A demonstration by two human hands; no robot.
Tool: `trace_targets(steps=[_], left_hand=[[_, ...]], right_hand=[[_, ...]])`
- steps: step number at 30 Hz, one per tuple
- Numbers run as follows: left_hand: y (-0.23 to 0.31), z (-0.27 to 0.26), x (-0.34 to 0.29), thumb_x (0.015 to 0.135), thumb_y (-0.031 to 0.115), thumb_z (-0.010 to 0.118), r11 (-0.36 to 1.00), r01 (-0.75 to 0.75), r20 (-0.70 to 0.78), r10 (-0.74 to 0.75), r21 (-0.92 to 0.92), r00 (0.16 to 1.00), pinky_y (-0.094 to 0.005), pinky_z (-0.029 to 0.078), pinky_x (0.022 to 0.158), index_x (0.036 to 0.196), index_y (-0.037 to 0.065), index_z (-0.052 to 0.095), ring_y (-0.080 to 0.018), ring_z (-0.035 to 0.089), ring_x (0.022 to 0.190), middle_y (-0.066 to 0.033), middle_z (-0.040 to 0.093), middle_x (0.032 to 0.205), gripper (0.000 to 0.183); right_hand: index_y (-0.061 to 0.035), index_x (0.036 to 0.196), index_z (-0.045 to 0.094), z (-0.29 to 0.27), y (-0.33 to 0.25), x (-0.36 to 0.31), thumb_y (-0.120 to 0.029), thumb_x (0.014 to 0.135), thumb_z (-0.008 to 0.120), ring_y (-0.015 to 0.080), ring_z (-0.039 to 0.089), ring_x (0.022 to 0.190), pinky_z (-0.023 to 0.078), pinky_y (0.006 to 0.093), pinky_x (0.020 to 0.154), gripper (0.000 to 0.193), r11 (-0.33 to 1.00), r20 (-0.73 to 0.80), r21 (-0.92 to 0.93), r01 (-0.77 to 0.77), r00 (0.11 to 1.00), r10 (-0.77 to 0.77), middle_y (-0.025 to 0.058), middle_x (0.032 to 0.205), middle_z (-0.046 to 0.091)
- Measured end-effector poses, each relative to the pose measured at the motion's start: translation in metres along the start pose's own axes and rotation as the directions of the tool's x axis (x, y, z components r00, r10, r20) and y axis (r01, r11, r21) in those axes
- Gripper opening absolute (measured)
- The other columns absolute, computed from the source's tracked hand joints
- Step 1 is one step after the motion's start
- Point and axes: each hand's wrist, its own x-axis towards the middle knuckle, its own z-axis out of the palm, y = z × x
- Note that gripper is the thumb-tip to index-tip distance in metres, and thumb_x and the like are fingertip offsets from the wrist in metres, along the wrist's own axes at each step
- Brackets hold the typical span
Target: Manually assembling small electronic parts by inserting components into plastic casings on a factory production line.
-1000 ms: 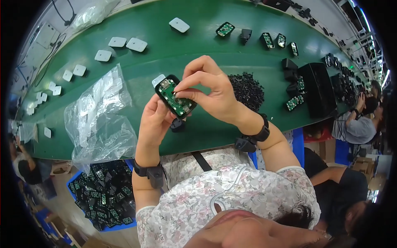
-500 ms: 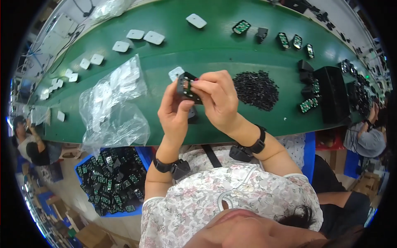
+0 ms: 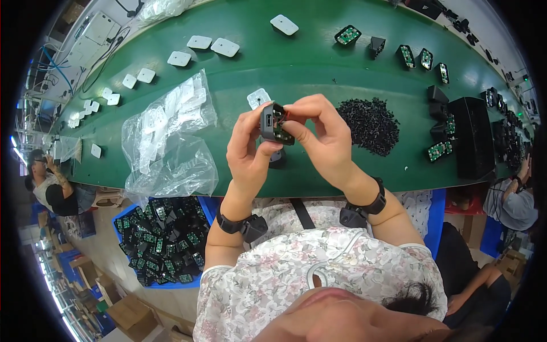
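Note:
My left hand (image 3: pixel 248 149) grips a black plastic housing (image 3: pixel 268 124) by its sides, thumb below and fingers behind. The housing is tilted, its open face turned to the right, with a green circuit board (image 3: pixel 278 114) inside. At that open face, the thumb and forefinger of my right hand (image 3: pixel 326 139) are pinched together. A bit of red shows by these fingertips; what they hold is too small to make out. Just beyond my hands lies a white plate (image 3: pixel 258 98) on the green table (image 3: pixel 307 62). Another black part (image 3: pixel 277 159) sits partly hidden beneath my hands.
A heap of small black pieces (image 3: pixel 370 126) lies right of my hands. Left are a clear plastic bag (image 3: pixel 171 134) with white plates and a blue bin (image 3: pixel 162 239) of black housings with boards. A black box (image 3: pixel 474 139) stands at the right. Co-workers sit at both sides.
My right fingers have shifted and pinch at the housing's open side. The housing has turned, so its side slot shows. The whole view has shifted slightly.

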Motion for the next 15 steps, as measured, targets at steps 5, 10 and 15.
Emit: trace_targets(steps=[5, 10, 15], left_hand=[[0.001, 0.003, -0.004, 0.082, 0.008, 0.068, 0.996, 0.035, -0.052, -0.039, -0.084, 0.998, -0.0311, 0.045, 0.093, 0.126, -0.005, 0.05, -0.0193, 0.053, 0.108, -0.0117, 0.052, 0.121, 0.049], [-0.001, -0.001, -0.004, 0.082, 0.01, 0.069, 0.999, 0.034, -0.032, -0.036, -0.038, 0.999, -0.03, 0.046, 0.091, 0.126, -0.005, 0.05, -0.0185, 0.054, 0.106, -0.0113, 0.052, 0.12, 0.051], [0.002, -0.003, -0.002, 0.078, 0.012, 0.073, 0.983, -0.026, -0.016, 0.029, 0.184, 0.999, -0.0304, 0.05, 0.083, 0.124, -0.003, 0.054, -0.0208, 0.058, 0.098, -0.0133, 0.055, 0.115, 0.051]], right_hand=[[0.0001, 0.1, 0.062, 0.002, 0.006, -0.003, 0.007, 0.066, 0.067, 0.0284, 0.055, 0.08, 0.047, 0.0342, 0.067, 0.035, 0.679, 0.161, -0.524, 0.515, 0.842, -0.515, 0.0115, 0.096, 0.059], [0.0008, 0.095, 0.061, -0.001, 0.003, -0.002, 0.006, 0.071, 0.066, 0.0258, 0.056, 0.082, 0.047, 0.0329, 0.069, 0.024, 0.728, 0.198, -0.522, 0.444, 0.894, -0.403, 0.0116, 0.096, 0.058], [0.0017, 0.091, 0.058, -0.009, -0.012, 0.008, 0.005, 0.082, 0.063, 0.0162, 0.057, 0.084, 0.047, 0.0272, 0.075, 0.011, 0.988, 0.215, -0.065, -0.14, 0.965, 0.151, 0.0078, 0.093, 0.058]])
